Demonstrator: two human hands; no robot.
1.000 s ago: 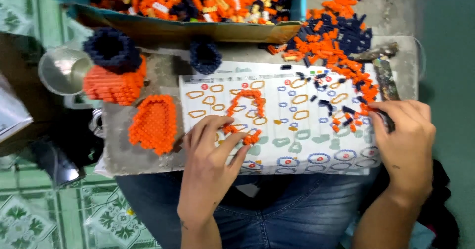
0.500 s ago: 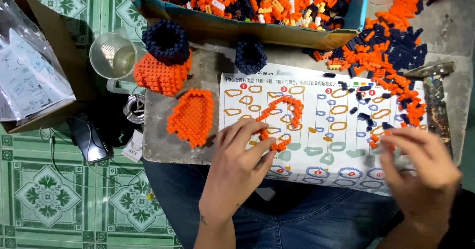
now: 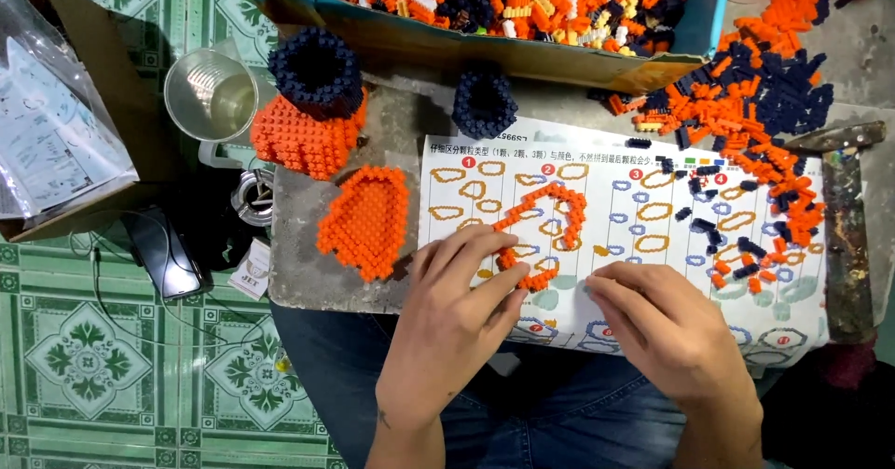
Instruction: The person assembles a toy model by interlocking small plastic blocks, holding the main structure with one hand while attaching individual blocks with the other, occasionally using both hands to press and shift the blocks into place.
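Orange brick chain [image 3: 545,222]: a curved, hook-shaped run of small orange building bricks, lying flat on the printed instruction sheet [image 3: 653,245], left of the sheet's middle. Its near end is under the fingertips of the left hand [image 3: 457,315].

Left hand: palm down, fingers extended and pressing on the chain's lower end; not closed around anything.

Right hand [image 3: 671,324]: resting palm down on the near part of the sheet, just right of the chain, fingers loosely curled. Whether a brick sits beneath them cannot be told.

Step in hand, as judged: assembly of the curved piece, with one end being seated or steadied against the sheet. The next move would seem to call for a matching orange brick, aligned on the open end and pressed squarely so the row does not buckle.

Surroundings:
- Loose brick pile [image 3: 746,96], orange and dark blue, far right, spilling onto the sheet.
- Flat orange panel [image 3: 365,219], just left of the sheet.
- Dark blue ring [image 3: 484,101], far of the sheet.
- Orange block [image 3: 303,138] with a dark blue collar on top, far left.
- Cardboard box [image 3: 485,45] of mixed bricks, along the far edge.
- Clear plastic cup [image 3: 210,96], left, off the board.
- Stone slab [image 3: 308,245] carrying the work, above a green tiled floor [image 3: 93,357].
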